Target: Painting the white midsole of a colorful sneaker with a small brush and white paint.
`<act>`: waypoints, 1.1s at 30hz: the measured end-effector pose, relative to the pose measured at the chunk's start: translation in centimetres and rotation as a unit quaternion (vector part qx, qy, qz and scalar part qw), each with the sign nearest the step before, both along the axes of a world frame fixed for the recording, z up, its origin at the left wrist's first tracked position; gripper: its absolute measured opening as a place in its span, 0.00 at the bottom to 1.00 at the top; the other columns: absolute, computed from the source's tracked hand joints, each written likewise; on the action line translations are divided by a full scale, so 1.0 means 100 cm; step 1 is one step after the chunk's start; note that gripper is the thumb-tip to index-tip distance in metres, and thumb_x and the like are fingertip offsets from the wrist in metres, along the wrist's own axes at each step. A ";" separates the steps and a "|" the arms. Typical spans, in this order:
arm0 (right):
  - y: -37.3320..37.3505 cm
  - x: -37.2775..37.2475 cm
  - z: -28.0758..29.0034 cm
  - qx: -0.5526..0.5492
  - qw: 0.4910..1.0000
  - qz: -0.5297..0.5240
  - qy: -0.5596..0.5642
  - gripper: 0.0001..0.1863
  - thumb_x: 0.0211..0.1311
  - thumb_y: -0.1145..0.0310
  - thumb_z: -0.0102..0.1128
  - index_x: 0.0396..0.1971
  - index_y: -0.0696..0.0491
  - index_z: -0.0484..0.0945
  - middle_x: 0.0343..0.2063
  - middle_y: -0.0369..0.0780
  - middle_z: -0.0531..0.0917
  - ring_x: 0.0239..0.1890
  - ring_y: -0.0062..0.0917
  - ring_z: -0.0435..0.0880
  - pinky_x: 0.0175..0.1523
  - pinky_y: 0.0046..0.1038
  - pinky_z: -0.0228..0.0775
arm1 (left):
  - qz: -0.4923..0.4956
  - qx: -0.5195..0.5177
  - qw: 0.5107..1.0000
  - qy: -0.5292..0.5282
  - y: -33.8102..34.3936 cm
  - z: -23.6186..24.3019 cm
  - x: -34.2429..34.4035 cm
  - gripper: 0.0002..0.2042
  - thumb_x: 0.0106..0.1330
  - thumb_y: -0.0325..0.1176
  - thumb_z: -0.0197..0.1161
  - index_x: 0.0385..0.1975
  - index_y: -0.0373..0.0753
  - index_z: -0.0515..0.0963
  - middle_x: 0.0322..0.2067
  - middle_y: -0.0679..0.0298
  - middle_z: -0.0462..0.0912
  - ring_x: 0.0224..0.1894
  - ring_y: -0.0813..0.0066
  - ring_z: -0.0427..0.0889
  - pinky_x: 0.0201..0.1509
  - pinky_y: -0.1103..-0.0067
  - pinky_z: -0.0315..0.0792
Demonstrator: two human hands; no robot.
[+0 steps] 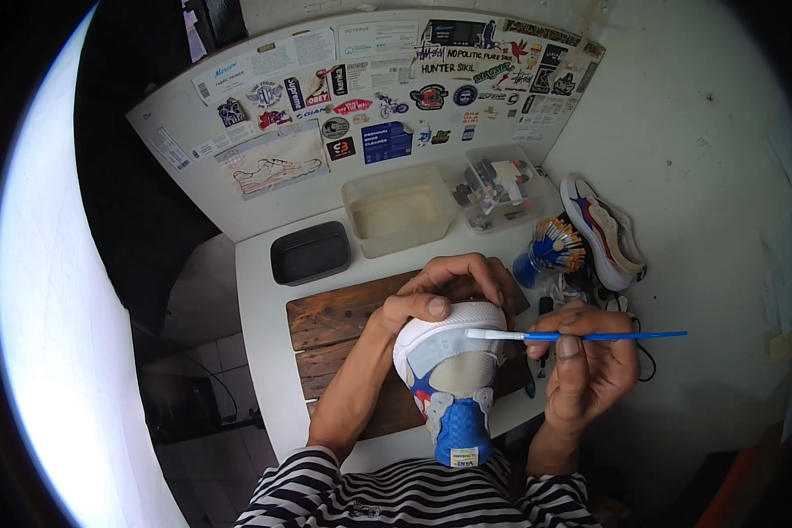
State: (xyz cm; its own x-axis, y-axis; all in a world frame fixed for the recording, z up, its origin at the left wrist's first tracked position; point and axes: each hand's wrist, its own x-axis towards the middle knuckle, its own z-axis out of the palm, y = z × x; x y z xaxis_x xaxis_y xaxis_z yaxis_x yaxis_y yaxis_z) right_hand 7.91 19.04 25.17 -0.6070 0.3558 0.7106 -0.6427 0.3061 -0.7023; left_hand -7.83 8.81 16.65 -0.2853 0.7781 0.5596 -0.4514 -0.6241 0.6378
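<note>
My left hand (440,290) grips a sneaker (459,373) by its toe end, thumb on the white sole edge and fingers curled over the far side. The shoe is tilted, toe up and away from me, its blue tongue toward my chest. It has a pale grey toe band, a beige mesh panel and blue and red side parts. Between thumb and fingers my right hand (590,363) pinches a thin paintbrush (600,336) with a blue handle. Its flat whitish bristles lie against the grey toe band, close to the sole; the brush is nearly level.
Beneath my hands, a dark wooden board (330,317) lies on the white table (260,308). Behind it stand a black tray (311,253), a clear tub (396,211) and a box of small bottles (502,189). Right are a brush-filled blue cup (525,268) and another sneaker (600,231).
</note>
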 end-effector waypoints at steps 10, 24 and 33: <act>0.008 0.007 -0.005 0.001 1.000 -0.023 0.004 0.07 0.65 0.81 0.55 0.41 0.64 0.72 0.26 0.48 0.81 0.26 0.23 0.80 0.34 0.25 0.77 | -0.033 0.048 0.998 0.009 0.001 -0.006 -0.004 0.29 0.57 0.53 0.66 0.46 0.29 0.78 0.46 0.45 0.77 0.54 0.51 0.79 0.58 0.62 0.73; 0.001 0.004 0.012 0.154 0.987 -0.027 0.034 0.09 0.58 0.83 0.60 0.39 0.65 0.75 0.29 0.44 0.83 0.28 0.30 0.87 0.31 0.26 0.78 | -0.045 0.044 0.998 0.005 0.001 0.000 0.002 0.28 0.59 0.52 0.67 0.46 0.29 0.77 0.45 0.47 0.76 0.53 0.55 0.77 0.58 0.65 0.72; 0.003 0.006 0.011 0.123 0.991 -0.046 0.026 0.07 0.61 0.82 0.60 0.39 0.65 0.75 0.26 0.45 0.83 0.27 0.28 0.85 0.32 0.25 0.77 | -0.027 0.019 0.999 -0.007 0.000 0.002 0.005 0.30 0.55 0.54 0.67 0.43 0.30 0.77 0.42 0.47 0.76 0.49 0.51 0.79 0.56 0.61 0.73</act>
State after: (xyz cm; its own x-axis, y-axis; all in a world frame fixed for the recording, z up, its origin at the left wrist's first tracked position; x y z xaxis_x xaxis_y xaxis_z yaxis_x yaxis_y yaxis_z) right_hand 8.55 19.33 26.27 -0.5398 0.2199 0.8126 -0.6377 0.5233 -0.5652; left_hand -7.35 8.82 16.81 -0.2518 0.7712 0.5847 -0.4931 -0.6221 0.6081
